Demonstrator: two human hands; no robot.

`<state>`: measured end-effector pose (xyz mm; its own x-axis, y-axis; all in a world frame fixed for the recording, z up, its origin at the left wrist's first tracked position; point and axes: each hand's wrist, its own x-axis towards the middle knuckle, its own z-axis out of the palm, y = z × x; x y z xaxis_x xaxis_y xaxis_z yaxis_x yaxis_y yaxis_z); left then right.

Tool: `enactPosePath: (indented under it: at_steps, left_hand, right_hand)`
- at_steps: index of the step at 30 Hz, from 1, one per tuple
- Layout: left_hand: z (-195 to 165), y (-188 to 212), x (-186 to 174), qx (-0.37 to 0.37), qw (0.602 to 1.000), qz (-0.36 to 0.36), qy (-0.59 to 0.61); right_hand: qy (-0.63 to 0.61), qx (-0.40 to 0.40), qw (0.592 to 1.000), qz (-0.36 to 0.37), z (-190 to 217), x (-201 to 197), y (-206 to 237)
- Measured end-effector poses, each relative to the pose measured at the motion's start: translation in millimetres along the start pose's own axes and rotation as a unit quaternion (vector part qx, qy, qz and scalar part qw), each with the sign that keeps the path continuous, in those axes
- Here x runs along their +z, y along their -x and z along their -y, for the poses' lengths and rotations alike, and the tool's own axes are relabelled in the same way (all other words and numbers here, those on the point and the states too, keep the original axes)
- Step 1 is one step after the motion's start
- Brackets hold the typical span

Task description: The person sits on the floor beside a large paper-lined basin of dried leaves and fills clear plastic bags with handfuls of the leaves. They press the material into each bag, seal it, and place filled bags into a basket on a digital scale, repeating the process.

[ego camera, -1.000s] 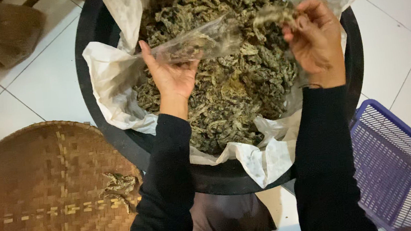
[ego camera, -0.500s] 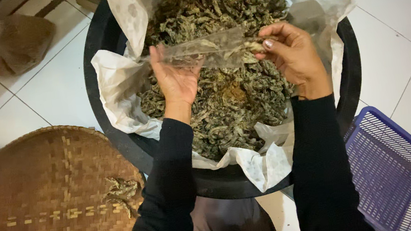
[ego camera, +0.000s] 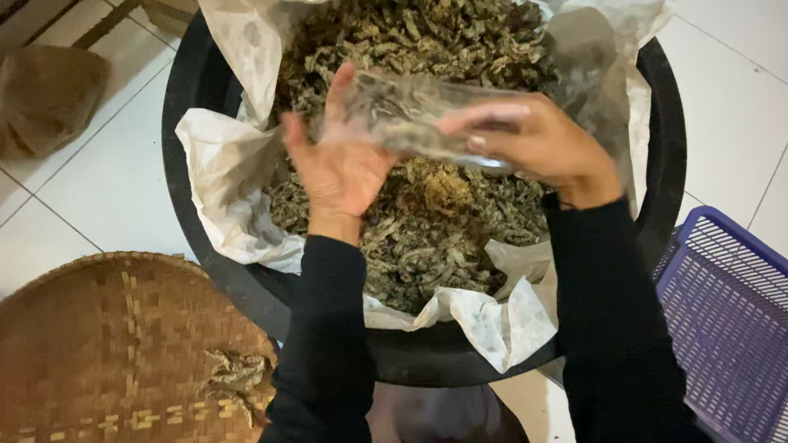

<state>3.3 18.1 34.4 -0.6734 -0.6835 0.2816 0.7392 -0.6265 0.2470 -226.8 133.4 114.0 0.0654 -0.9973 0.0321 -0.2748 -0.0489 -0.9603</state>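
Bag: clear plastic bag (ego camera: 422, 113), partly filled with dried leaf pieces, held between both hands above the tub
Left grip: left hand (ego camera: 338, 164) has its palm open toward the bag, fingers spread and raised, thumb side pressed against the bag's left end; a loose hold rather than a clench
Right grip: right hand (ego camera: 536, 145) is curled over the bag's right end, fingers wrapped across the plastic and grasping it
Sleeves: both forearms in black sleeves (ego camera: 330, 353) run down from the grip toward the bottom edge
Directly under the grip: heap of dried greenish-brown leaves (ego camera: 433, 227), filling the tub
Around the heap: crumpled white liner (ego camera: 224, 161) draped over the rim on all sides, its flaps reaching up beyond the grip
Holding it all: round black tub (ego camera: 192, 173) on the floor
Below and left of the grip: woven bamboo tray (ego camera: 72, 378), round and flat, touching the tub's side, with a small clump of dried leaves (ego camera: 236, 376) near its right edge
Below and right of the grip: blue plastic basket (ego camera: 761, 331) with slotted walls, just beside the tub
Far upper left of the grip: brownish tied sack (ego camera: 26, 98), well apart from the tub
Floor: white tiles (ego camera: 768, 108)
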Motion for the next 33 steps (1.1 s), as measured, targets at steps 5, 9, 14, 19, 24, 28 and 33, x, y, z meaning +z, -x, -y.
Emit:
enactPosePath:
  at_steps: [5, 9, 14, 19, 24, 28, 33]
  left_hand:
    - [-5, -5, 5, -0.052, 0.995, -0.039, -0.074]
    - [-2, 2, -8, -0.066, 0.982, -0.064, -0.165]
    - [-7, 0, -24, -0.104, 0.991, -0.057, -0.058]
    - [-5, -5, -13, -0.132, 0.978, -0.136, -0.09]
    - [-7, -3, 1, -0.101, 0.984, -0.026, -0.144]
    - [-9, -2, 2, -0.132, 0.97, -0.045, -0.2]
    - [-14, -4, -14, -0.11, 0.985, -0.089, -0.1]
  right_hand:
    - [0.088, -0.034, 0.995, -0.011, 18, -18, 22]
    - [0.221, -0.076, 0.972, 0.035, 38, -28, 26]
    - [0.326, -0.213, 0.911, 0.139, 61, -21, 19]
    - [0.343, -0.14, 0.926, 0.072, 92, -16, 34]
    - [0.367, -0.109, 0.922, 0.06, 94, -8, 25]
    - [0.328, -0.097, 0.933, 0.11, 76, 1, 16]
    - [0.182, -0.166, 0.968, -0.05, 57, -43, 42]
